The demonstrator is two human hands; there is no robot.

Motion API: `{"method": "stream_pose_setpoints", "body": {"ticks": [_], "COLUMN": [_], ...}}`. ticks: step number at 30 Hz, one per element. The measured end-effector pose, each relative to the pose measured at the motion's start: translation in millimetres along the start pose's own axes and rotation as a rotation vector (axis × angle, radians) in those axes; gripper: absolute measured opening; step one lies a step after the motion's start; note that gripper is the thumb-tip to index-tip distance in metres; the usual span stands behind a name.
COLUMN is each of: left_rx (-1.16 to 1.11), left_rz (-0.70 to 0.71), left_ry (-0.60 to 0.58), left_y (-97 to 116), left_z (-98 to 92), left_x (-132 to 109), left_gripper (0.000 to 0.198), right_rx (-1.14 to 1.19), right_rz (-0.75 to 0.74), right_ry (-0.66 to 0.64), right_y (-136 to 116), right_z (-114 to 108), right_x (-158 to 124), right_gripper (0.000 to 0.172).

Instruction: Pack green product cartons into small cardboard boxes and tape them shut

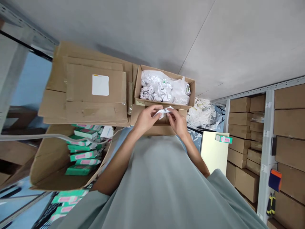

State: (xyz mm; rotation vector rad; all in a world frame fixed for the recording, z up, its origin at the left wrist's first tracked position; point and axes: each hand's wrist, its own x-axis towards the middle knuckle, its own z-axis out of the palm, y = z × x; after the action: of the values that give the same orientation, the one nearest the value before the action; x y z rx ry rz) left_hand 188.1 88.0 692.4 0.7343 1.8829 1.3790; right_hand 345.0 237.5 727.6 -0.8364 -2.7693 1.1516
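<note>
Between my two hands is a small crumpled piece of white paper. My left hand pinches its left end, and the fingers of my right hand close on its right end. Both hands are above a brown cardboard box in front of my body. Just beyond them stands an open carton filled with crumpled white paper and clear plastic.
Flattened cardboard is stacked at left, above an open box of green-and-pink packs. White paper strips are heaped at right. One green pack lies on a cream board. Shelves of cartons stand far right.
</note>
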Motion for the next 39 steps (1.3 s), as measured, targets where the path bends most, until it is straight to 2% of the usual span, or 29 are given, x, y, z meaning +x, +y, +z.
{"method": "stream_pose_setpoints", "body": {"ticks": [3,6,9,11,13,16,19,21,23,25,28,31,33,35,37,39], "left_rx": [0.021,0.115,0.268,0.357,0.411,0.466,0.525,0.593,0.676,0.751,0.824,0.806,0.725,0.600,0.444,0.248], "left_rz": [-0.102,-0.130,-0.095,-0.095,-0.111,-0.071,0.034,0.039,-0.008,-0.110,-0.265,-0.211,-0.107,-0.032,-0.032,-0.086], "left_ry": [-0.001,-0.032,-0.109,-0.156,-0.148,0.020,0.217,0.273,0.241,0.135,0.007,0.064,0.173,0.261,0.255,0.143], "left_y": [-30.2,-54.8,-69.0,-71.4,-67.0,-48.2,-27.2,-21.4,-23.7,-29.9,-34.1,-21.8,-4.9,12.6,22.8,19.7], "left_z": [23.2,48.0,68.1,72.0,64.4,33.7,-3.5,-21.0,-28.6,-27.6,-21.5,-23.1,-27.8,-30.0,-25.5,-13.2], "left_x": [-6.9,-5.0,-2.4,-3.5,-5.1,3.2,38.5,74.7,112.3,142.6,164.5,156.4,135.7,105.3,69.9,36.3], "left_gripper": [0.044,0.041,0.038,0.041,0.042,0.038,0.040,0.043,0.047,0.049,0.048,0.045,0.044,0.047,0.054,0.054], "right_rx": [-0.064,-0.162,-0.278,-0.336,-0.358,-0.342,-0.314,-0.293,-0.270,-0.251,-0.228,-0.171,-0.095,0.006,0.099,0.157], "right_rz": [0.062,0.125,0.178,0.214,0.240,0.246,0.229,0.216,0.206,0.192,0.172,0.164,0.148,0.110,0.069,0.035], "right_ry": [-0.074,-0.131,-0.199,-0.238,-0.250,-0.250,-0.266,-0.268,-0.261,-0.245,-0.204,-0.143,-0.087,-0.034,-0.001,-0.002], "right_y": [17.9,36.2,47.8,51.0,51.6,50.4,47.5,43.9,39.0,34.5,32.6,37.5,40.7,40.7,36.5,30.6], "right_z": [7.3,13.0,14.7,13.6,11.5,9.0,9.1,10.3,11.6,12.5,11.7,8.1,4.8,2.1,1.6,4.4], "right_x": [-4.5,-3.5,2.7,6.9,8.5,5.3,-0.7,-3.7,-5.6,-6.9,-8.7,-11.6,-14.3,-17.2,-18.9,-17.8], "right_gripper": [0.036,0.037,0.045,0.051,0.054,0.051,0.048,0.047,0.047,0.045,0.043,0.041,0.040,0.041,0.048,0.061]}}
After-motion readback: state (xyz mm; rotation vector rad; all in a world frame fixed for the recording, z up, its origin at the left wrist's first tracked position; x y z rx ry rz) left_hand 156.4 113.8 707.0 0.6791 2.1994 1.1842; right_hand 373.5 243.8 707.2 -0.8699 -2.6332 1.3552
